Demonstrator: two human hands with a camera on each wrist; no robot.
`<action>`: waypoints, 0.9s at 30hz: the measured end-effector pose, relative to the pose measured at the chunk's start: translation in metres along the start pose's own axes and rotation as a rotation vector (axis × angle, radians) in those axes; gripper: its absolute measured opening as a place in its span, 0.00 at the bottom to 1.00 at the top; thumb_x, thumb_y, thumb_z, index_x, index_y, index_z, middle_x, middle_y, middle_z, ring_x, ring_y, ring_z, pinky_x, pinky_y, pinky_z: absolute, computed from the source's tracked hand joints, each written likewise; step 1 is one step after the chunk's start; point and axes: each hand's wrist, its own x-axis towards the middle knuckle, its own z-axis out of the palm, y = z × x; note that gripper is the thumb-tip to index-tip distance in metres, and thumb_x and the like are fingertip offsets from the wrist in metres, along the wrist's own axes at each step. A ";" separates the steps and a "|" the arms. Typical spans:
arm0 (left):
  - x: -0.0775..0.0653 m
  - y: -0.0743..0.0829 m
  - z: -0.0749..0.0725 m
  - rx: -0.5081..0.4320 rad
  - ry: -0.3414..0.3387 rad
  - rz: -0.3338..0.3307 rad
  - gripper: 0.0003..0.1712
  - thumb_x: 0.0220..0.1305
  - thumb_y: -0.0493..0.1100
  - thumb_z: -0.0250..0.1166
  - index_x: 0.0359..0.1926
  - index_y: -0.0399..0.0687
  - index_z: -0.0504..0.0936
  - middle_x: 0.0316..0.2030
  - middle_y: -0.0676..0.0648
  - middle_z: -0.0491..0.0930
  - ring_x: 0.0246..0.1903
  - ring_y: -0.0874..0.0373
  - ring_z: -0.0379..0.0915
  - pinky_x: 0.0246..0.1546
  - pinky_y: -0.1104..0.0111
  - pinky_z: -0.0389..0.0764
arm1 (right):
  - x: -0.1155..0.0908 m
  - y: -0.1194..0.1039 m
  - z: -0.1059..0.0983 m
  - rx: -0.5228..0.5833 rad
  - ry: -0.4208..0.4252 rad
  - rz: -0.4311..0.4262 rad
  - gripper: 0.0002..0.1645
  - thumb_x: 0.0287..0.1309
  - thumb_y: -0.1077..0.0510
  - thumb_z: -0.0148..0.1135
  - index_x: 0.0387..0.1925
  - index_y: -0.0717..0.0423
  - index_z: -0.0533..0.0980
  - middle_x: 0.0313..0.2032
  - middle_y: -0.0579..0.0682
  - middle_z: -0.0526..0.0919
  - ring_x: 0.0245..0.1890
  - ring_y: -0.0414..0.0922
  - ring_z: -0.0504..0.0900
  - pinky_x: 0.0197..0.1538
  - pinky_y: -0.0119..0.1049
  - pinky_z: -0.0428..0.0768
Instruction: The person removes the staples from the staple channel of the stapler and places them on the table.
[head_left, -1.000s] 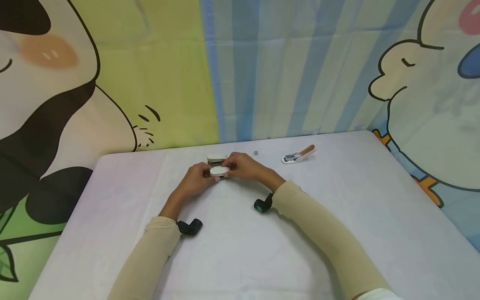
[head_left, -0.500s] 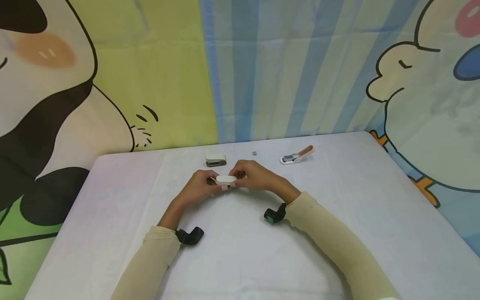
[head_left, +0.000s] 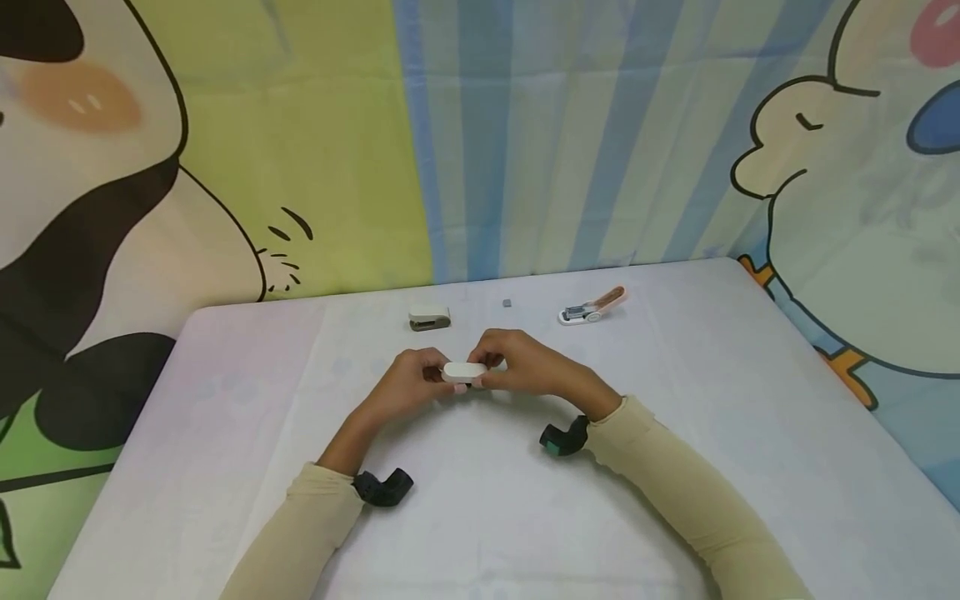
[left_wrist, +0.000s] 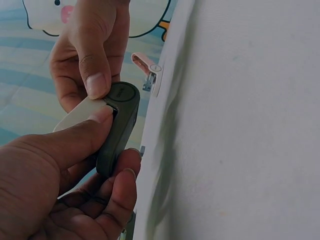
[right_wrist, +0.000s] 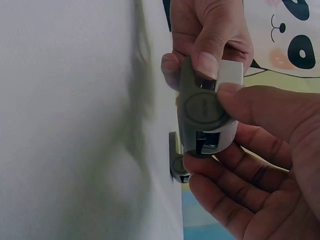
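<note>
Between my two hands is a small stapler (head_left: 461,372) with a white top and a dark olive base, held above the table. My left hand (head_left: 408,385) pinches one end, its thumb on the side by the gap between top and base in the left wrist view. At the other end, by the round olive pivot disc, my right hand (head_left: 525,364) grips it with thumb and fingers. The right wrist view shows a small opening in the stapler's (right_wrist: 207,112) end face. Part of its body is hidden behind fingers.
A second white and olive stapler (head_left: 430,317) stands at the back of the white table (head_left: 480,517). A small grey block (head_left: 507,303), perhaps staples, lies right of it. Farther right sits an opened white and pink stapler (head_left: 592,307). A printed curtain (head_left: 480,142) hangs behind.
Both hands have brought the held stapler nearer to me and slightly right, away from the second stapler, which now shows fully. The things on the table have stayed in place.
</note>
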 end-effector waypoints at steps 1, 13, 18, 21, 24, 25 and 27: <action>-0.001 0.001 0.001 0.001 0.005 0.000 0.09 0.54 0.37 0.74 0.36 0.40 0.85 0.33 0.49 0.81 0.29 0.58 0.75 0.30 0.67 0.76 | -0.001 -0.001 0.000 -0.008 -0.003 0.000 0.10 0.58 0.61 0.69 0.42 0.56 0.82 0.39 0.44 0.78 0.40 0.38 0.78 0.48 0.38 0.78; -0.010 0.001 0.013 -0.013 -0.028 0.012 0.09 0.53 0.36 0.75 0.34 0.40 0.84 0.31 0.49 0.78 0.30 0.58 0.74 0.30 0.68 0.75 | -0.014 -0.014 0.008 -0.107 -0.047 0.057 0.11 0.59 0.61 0.68 0.44 0.55 0.82 0.40 0.42 0.77 0.40 0.38 0.76 0.47 0.38 0.77; -0.009 0.001 0.017 -0.011 0.003 0.016 0.08 0.53 0.35 0.74 0.34 0.42 0.84 0.32 0.50 0.77 0.32 0.58 0.76 0.32 0.68 0.77 | -0.015 -0.015 0.009 -0.171 -0.028 0.041 0.13 0.58 0.60 0.69 0.46 0.55 0.82 0.40 0.43 0.77 0.40 0.38 0.76 0.46 0.37 0.77; -0.008 0.002 0.019 -0.023 0.022 0.023 0.06 0.53 0.35 0.74 0.32 0.42 0.84 0.31 0.51 0.78 0.31 0.59 0.77 0.31 0.68 0.77 | -0.015 -0.014 0.010 -0.196 -0.016 0.020 0.15 0.57 0.59 0.70 0.47 0.56 0.82 0.40 0.43 0.77 0.41 0.38 0.77 0.46 0.35 0.77; -0.007 0.003 0.020 -0.037 0.038 0.031 0.06 0.53 0.36 0.74 0.32 0.42 0.85 0.30 0.51 0.78 0.30 0.59 0.77 0.30 0.68 0.77 | -0.015 -0.014 0.010 -0.218 -0.012 0.008 0.16 0.57 0.58 0.70 0.48 0.56 0.82 0.41 0.44 0.77 0.42 0.38 0.77 0.46 0.34 0.77; -0.008 0.003 0.021 -0.039 0.042 0.032 0.06 0.53 0.35 0.74 0.32 0.42 0.85 0.30 0.51 0.78 0.30 0.59 0.77 0.29 0.68 0.77 | -0.014 -0.014 0.010 -0.225 -0.011 0.003 0.16 0.57 0.58 0.70 0.48 0.56 0.82 0.41 0.44 0.77 0.42 0.37 0.77 0.46 0.33 0.76; -0.008 0.003 0.021 -0.039 0.056 0.036 0.05 0.53 0.35 0.74 0.32 0.43 0.85 0.30 0.51 0.77 0.29 0.59 0.77 0.29 0.68 0.77 | -0.015 -0.014 0.010 -0.246 -0.005 -0.010 0.16 0.58 0.58 0.70 0.48 0.56 0.82 0.42 0.44 0.77 0.42 0.37 0.77 0.45 0.32 0.76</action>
